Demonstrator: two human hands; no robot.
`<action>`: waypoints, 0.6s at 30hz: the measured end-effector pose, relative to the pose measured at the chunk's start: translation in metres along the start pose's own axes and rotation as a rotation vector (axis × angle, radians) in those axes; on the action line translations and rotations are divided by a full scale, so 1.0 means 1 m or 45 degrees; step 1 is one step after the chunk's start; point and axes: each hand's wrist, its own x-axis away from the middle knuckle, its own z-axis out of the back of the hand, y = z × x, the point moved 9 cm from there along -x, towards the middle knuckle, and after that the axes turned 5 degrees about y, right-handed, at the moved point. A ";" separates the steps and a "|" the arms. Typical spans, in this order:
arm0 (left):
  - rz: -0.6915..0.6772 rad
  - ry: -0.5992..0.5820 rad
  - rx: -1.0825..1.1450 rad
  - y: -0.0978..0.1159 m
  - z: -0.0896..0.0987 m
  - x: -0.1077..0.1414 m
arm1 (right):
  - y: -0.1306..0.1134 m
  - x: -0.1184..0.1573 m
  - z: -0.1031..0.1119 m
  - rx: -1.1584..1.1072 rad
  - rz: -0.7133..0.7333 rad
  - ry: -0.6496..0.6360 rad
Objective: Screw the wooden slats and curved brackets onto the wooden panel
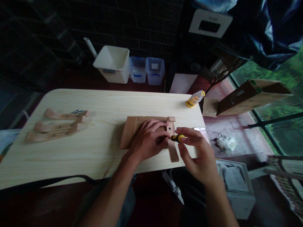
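Near the table's front edge lies a tan leather panel [129, 129] with small holes at its left end. Across its right end runs a leather strap [173, 153] with dark holes. My left hand [148, 138] rests over the panel, its thumb and fingers closed at the strap's left edge. In my right hand [197, 153] is a short screwdriver [178, 138] with a yellow and black handle, held between the fingers and pointing left at the strap. Its tip is hidden by my left fingers.
Several leather straps [55, 127] lie at the left, with a shiny metal piece [78, 111] beside them. A clear bottle with yellow ends [195, 98] stands at the back right. A phone [201, 130] lies by the right edge. Plastic bins [115, 64] stand behind the table [101, 154].
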 end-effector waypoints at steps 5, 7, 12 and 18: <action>0.015 0.002 -0.011 0.000 0.001 0.000 | -0.021 -0.020 0.002 0.194 0.026 -0.267; 0.017 0.001 -0.007 0.000 0.001 0.000 | -0.023 -0.023 0.005 0.233 0.012 -0.282; 0.024 0.006 0.001 0.000 0.002 0.000 | -0.019 -0.023 0.011 0.262 -0.007 -0.220; 0.023 0.009 -0.004 0.000 0.002 0.000 | -0.014 -0.024 0.012 0.251 -0.038 -0.179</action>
